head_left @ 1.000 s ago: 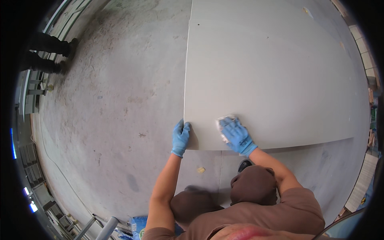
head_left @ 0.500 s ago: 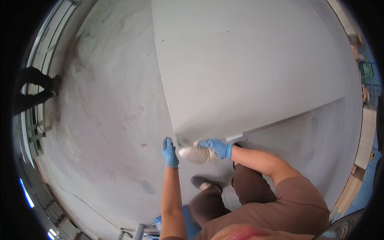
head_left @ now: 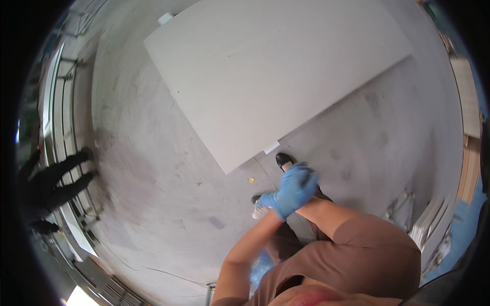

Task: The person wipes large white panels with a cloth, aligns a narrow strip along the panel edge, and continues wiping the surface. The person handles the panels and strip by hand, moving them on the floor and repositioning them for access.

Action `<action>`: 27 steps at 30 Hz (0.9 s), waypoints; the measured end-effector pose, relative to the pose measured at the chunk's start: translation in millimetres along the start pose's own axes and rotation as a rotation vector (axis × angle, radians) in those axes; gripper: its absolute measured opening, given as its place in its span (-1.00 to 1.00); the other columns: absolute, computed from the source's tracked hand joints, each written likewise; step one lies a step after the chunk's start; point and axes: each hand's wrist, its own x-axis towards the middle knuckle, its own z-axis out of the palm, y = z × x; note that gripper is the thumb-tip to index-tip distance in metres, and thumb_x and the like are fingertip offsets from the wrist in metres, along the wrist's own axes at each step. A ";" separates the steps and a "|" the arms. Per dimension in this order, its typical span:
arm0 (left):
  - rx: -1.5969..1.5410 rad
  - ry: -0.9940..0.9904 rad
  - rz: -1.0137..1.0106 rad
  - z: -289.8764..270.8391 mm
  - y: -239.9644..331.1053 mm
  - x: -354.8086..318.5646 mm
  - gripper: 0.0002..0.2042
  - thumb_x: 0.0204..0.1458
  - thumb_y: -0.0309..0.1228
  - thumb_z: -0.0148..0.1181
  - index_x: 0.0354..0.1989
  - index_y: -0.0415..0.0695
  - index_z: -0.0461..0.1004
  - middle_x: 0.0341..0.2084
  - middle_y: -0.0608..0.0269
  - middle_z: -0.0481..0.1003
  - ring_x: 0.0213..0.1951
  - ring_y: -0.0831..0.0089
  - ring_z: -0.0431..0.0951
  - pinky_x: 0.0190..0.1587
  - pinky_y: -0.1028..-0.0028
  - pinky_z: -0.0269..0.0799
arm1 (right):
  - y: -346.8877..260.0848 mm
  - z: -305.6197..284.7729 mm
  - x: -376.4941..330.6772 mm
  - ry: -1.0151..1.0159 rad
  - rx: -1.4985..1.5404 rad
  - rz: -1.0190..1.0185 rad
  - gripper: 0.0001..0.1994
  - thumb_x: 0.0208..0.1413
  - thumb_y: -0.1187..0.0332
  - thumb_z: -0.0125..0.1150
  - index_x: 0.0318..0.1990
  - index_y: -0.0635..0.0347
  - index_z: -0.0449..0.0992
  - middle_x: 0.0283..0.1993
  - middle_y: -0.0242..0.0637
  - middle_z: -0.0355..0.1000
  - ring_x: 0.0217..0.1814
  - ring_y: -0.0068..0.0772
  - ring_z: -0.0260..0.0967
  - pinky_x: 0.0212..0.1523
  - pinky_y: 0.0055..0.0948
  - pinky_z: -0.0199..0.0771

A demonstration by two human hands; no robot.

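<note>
Both hands wear blue gloves and have come together low in the middle. My left hand (head_left: 297,188) crosses over my right wrist; its dark-coated fingers are smeared by motion, so their grip does not show. Mostly hidden beneath it, my right hand (head_left: 269,199) points left, closed on a wadded whitish cloth (head_left: 261,210), of which only a small part is visible. Beyond my feet lies a large pale flat board (head_left: 275,81), its nearest corner just ahead of my hands. Neither hand touches the board.
White blocks (head_left: 271,147) stick out under the board's edges. A small yellowish piece (head_left: 251,180) lies on the grey floor. My dark shoes (head_left: 285,159) stand near the board's corner. At left, a person in dark trousers (head_left: 66,176) is beside a metal rack (head_left: 64,97). Stacked pale panels (head_left: 430,224) lean at right.
My right hand has drawn the cloth back from the board's corner. My left hand has swung right, across my right wrist. The view has shifted, and the board now appears farther off.
</note>
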 end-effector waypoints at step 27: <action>0.094 -1.023 0.603 252.5 380.3 21.4 -0.84 -0.16 -0.30 0.31 -0.56 -0.10 0.51 -0.51 0.13 0.49 -0.40 0.05 0.50 -0.28 0.10 0.41 | 27.8 11.6 -417.2 -0.037 0.169 -0.583 -0.62 0.30 0.11 0.19 0.04 0.23 0.64 0.02 -0.16 0.63 0.00 -0.28 0.59 0.10 -0.26 0.56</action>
